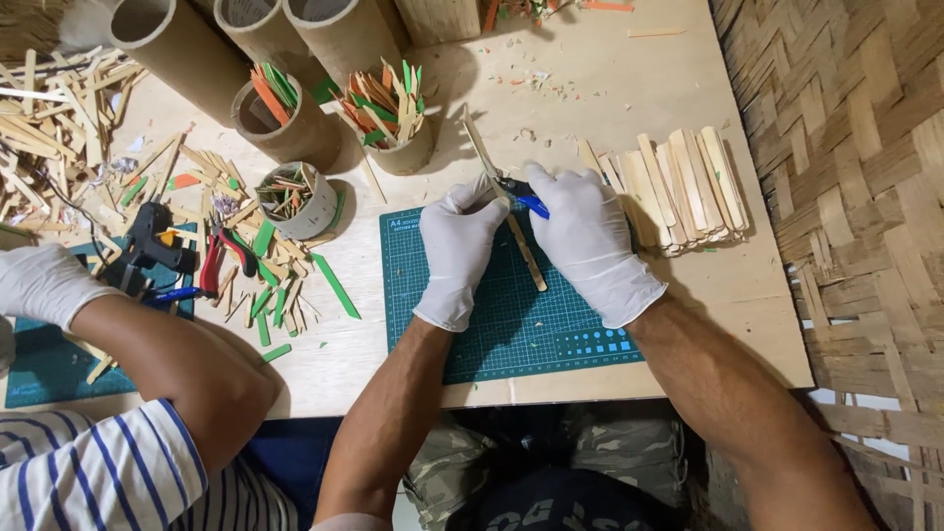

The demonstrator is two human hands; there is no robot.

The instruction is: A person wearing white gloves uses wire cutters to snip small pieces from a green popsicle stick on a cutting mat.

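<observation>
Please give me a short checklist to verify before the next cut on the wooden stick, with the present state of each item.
1. Left hand pins the stick: ok.
2. Right hand has a grip on the blue-handled cutter: ok.
3. Stick lies over the green mat: partly; its far end is over the bare table.
4. Left fingers away from the blade: cannot tell, blade hidden.
5. Both hands gloved: ok.
6. Co-worker's arm away from the mat: ok.

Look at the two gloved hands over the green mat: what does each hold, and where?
The left hand pinches a wooden stick near its middle. The right hand grips a blue-handled cutter by its handles.
</observation>
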